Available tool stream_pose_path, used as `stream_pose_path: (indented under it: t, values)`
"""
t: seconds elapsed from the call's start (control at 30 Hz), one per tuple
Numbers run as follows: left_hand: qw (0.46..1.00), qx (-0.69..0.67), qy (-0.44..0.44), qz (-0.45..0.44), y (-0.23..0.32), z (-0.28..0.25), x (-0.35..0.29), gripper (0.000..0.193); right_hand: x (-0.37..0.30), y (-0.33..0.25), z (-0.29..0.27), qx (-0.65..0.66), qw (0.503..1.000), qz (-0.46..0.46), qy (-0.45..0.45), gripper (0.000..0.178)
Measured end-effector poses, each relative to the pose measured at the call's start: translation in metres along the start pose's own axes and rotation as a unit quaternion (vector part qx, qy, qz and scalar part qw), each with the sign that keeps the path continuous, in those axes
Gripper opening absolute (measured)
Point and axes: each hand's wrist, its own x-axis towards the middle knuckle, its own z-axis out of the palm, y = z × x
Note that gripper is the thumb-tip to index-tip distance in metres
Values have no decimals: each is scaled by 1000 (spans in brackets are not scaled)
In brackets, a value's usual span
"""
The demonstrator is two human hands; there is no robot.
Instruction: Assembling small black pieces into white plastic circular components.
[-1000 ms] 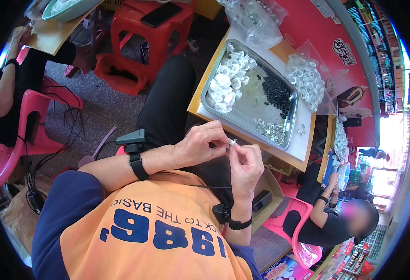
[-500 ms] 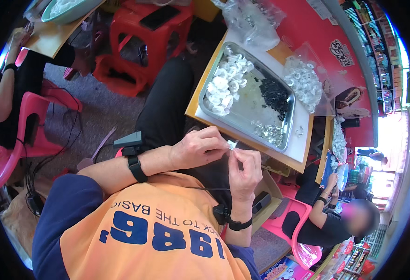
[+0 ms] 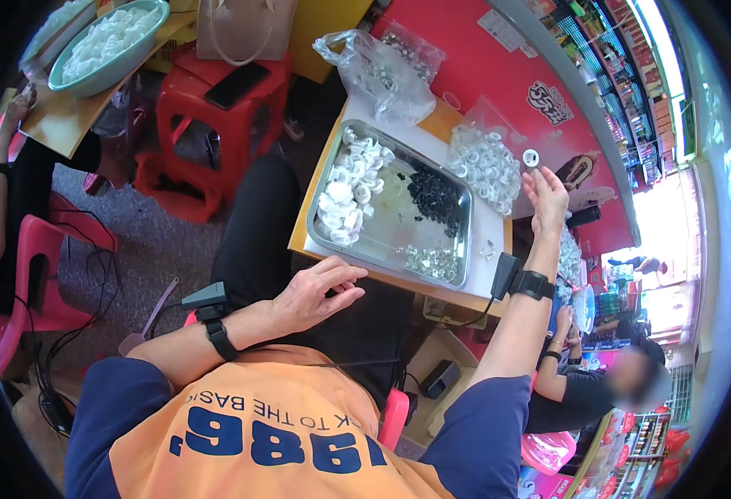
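Note:
My right hand (image 3: 546,198) reaches out past the far right corner of the tray with its fingers parted. Just beyond its fingertips is a small round white plastic part (image 3: 531,158), seemingly apart from the fingers. A clear bag of similar white rings (image 3: 484,166) lies beside that hand. My left hand (image 3: 317,294) hovers before the table's near edge, fingers loosely bent and thumb apart, with nothing visible in it. Beyond it stands a metal tray (image 3: 385,204) holding white plastic parts (image 3: 350,187), small black pieces (image 3: 434,200) and small shiny clear or metallic pieces (image 3: 434,263).
Another clear bag of small parts (image 3: 386,71) lies at the table's back. On the left are a red stool (image 3: 216,108) with a dark phone (image 3: 237,86) and a green basin (image 3: 109,46) of white parts. Co-workers sit at left and right; a cardboard box (image 3: 436,374) stands below.
My hands have parted from a small white piece held between them. The right hand has swung far right and opened, with a white part past its fingertips; the left has lowered slightly. The view has shifted.

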Motion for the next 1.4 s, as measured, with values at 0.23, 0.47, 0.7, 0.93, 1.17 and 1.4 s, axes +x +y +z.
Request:
stream_pose_path:
  t: [0.23, 0.47, 0.7, 0.93, 1.17, 1.4]
  values:
    - [998, 50, 41, 18, -2, -8, 3, 17, -98, 19, 103, -177, 936, 13, -303, 26]
    - [999, 43, 28, 9, -5, -1, 1, 13, -127, 65, 171, -253, 931, 26, -263, 26]
    - [997, -15, 42, -67, -2, -9, 3, 12, -138, 62, 142, -76, 956, 141, -246, 18]
    - [887, -348, 19, -303, -16, -10, 9, 28, -199, 45, 99, 102, 946, 191, -240, 18]
    - [831, -444, -2, -334, -7, -8, 10, 37, -278, 29, 97, 170, 944, 191, -211, 16]
    - [851, -403, -29, -336, -11, -11, 10, 34, -281, 20, 92, 103, 937, 210, -257, 15]
